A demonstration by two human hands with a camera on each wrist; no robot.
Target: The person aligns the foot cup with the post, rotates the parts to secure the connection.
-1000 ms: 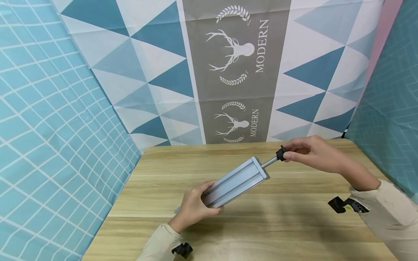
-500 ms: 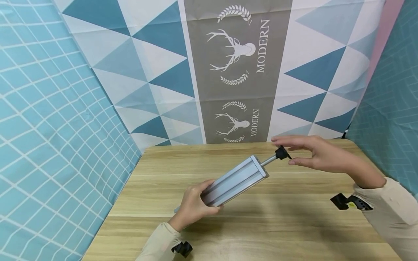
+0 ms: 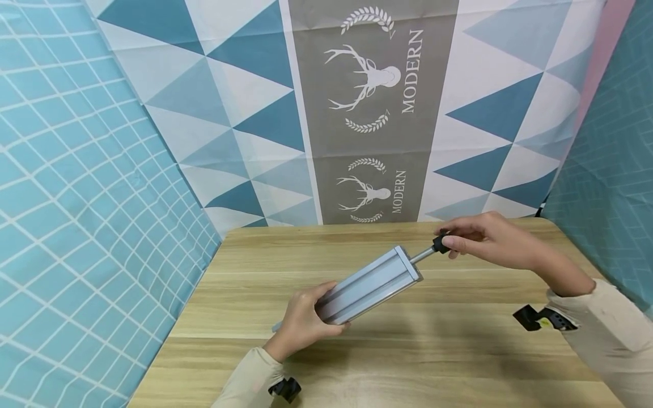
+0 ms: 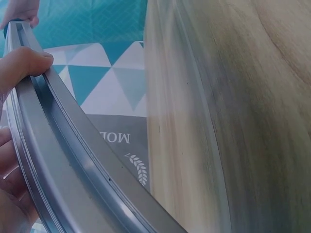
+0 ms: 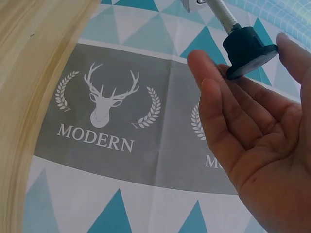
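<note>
My left hand grips the lower end of a silver aluminium profile, thumb on one side and fingers round the other. The profile slants up to the right above the table, its long grooves plain in the left wrist view. From its upper end cap sticks a threaded rod bearing a black levelling foot. My right hand pinches that foot between thumb and fingers. In the right wrist view, the thumb lies at one edge of the foot's round base, with fingertips across from it.
Below both hands spreads a wooden tabletop. A patterned cloth with deer heads hangs behind it, with a blue grid cloth on the left and a teal cloth on the right.
Half a second ago my right fingers were spread around the foot; now they have closed on it, as they were a second ago. My left hand and the profile have barely moved.
</note>
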